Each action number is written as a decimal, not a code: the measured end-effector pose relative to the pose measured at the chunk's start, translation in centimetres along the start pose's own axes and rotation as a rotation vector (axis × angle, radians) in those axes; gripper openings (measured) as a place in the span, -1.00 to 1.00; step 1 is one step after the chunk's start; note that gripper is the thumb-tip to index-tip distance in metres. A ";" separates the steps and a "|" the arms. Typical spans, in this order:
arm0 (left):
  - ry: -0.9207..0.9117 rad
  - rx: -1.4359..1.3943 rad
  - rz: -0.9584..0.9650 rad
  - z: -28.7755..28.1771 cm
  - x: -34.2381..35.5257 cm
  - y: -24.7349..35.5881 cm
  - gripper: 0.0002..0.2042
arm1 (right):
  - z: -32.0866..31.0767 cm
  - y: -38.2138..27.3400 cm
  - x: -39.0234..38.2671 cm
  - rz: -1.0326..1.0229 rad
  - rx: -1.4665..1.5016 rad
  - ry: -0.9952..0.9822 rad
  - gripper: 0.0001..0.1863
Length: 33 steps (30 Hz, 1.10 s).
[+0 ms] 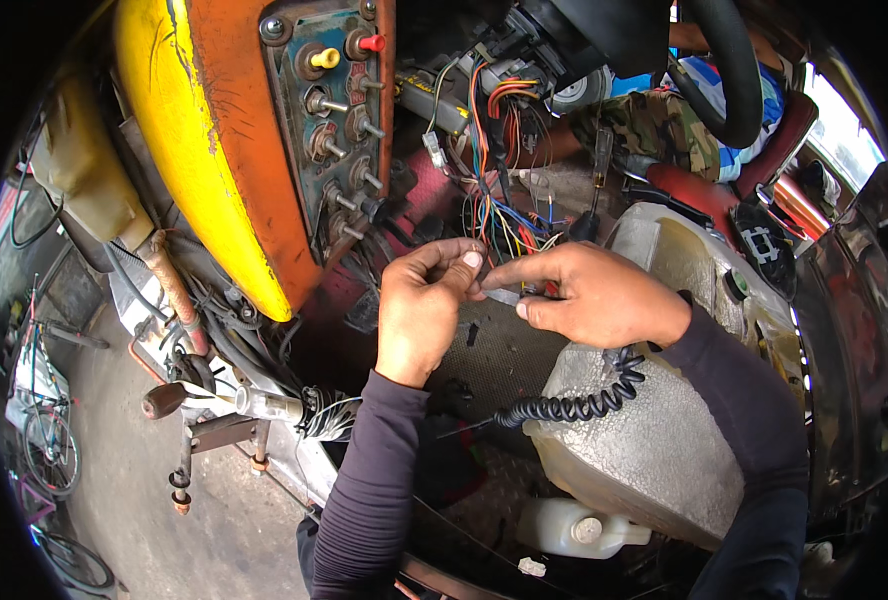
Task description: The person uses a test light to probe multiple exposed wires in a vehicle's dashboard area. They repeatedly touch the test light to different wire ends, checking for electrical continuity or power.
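Note:
My left hand (426, 300) is closed in a pinch, thumb against index finger. Whatever sits between those fingertips is too small to make out. From the right, my right hand (604, 295) reaches across with its index finger touching the left fingertips. Its thumb lies lower and its other fingers are curled. A short pale strip (504, 296) shows by the right thumb tip; its kind is unclear. Just beyond both hands hangs a loose bundle of coloured wires (499, 205), with a white connector (434, 150) on one lead.
An orange and yellow panel (239, 130) with toggle switches (329, 145) stands at left. A steering wheel (729, 80) and a person in camouflage trousers (664, 130) are at upper right. Below lie a coiled black cable (574, 405), a silvery cover (644, 430) and a white jug (579, 528).

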<state>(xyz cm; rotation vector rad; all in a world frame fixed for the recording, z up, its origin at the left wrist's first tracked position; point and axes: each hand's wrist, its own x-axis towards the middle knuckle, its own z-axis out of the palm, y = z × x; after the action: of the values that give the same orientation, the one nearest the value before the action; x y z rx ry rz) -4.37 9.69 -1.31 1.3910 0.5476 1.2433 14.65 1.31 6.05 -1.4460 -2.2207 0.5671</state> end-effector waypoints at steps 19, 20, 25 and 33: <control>0.011 -0.036 -0.003 0.0 -0.6 0.3 -0.77 | -9.2 -9.7 5.2 -0.671 -0.847 1.129 -0.63; 0.014 -0.029 -0.006 -0.1 -0.6 0.3 -0.78 | -9.5 -10.1 5.5 -0.648 -0.879 1.142 -0.68; 0.001 -0.031 0.001 -0.1 -0.4 0.2 -0.78 | -10.4 -9.5 4.9 -0.705 -0.761 1.049 -0.66; -0.007 -0.014 0.004 0.2 -0.4 0.1 -0.78 | -10.0 -9.7 5.6 -0.619 -0.652 1.122 -0.66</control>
<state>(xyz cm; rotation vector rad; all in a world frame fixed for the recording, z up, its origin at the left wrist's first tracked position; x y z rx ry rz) -4.34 9.28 -1.34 1.3843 0.5305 1.2430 10.88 3.88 20.36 -0.8177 -1.7139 -1.0117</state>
